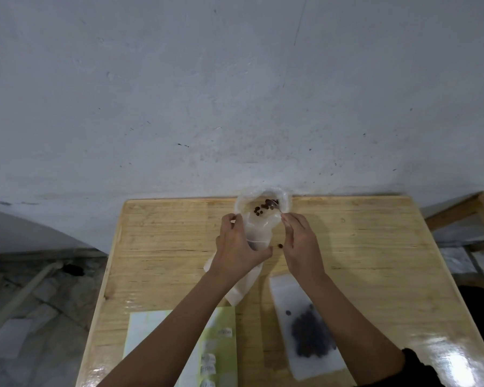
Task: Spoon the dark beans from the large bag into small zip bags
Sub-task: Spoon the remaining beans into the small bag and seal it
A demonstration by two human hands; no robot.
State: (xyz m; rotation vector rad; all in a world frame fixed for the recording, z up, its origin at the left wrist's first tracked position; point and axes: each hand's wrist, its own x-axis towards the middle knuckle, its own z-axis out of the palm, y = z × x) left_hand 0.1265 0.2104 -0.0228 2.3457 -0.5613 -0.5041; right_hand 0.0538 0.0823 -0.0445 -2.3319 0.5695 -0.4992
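Note:
A large translucent bag [259,224] lies on the wooden table [165,247], its open mouth lifted toward the wall. My left hand [238,247] grips the bag around its middle and holds the mouth open. A few dark beans [259,209] show inside the mouth. My right hand [299,244] pinches the handle of a metal spoon [274,203], whose bowl is inside the bag's mouth among the beans. A small zip bag [308,328] with a pile of dark beans in it lies flat on the table under my right forearm.
One loose bean [280,245] sits on the table between my hands. A pale sheet with several small white labels [210,358] lies at the near left. The wall runs along the table's far edge. Another wooden frame [470,210] stands to the right.

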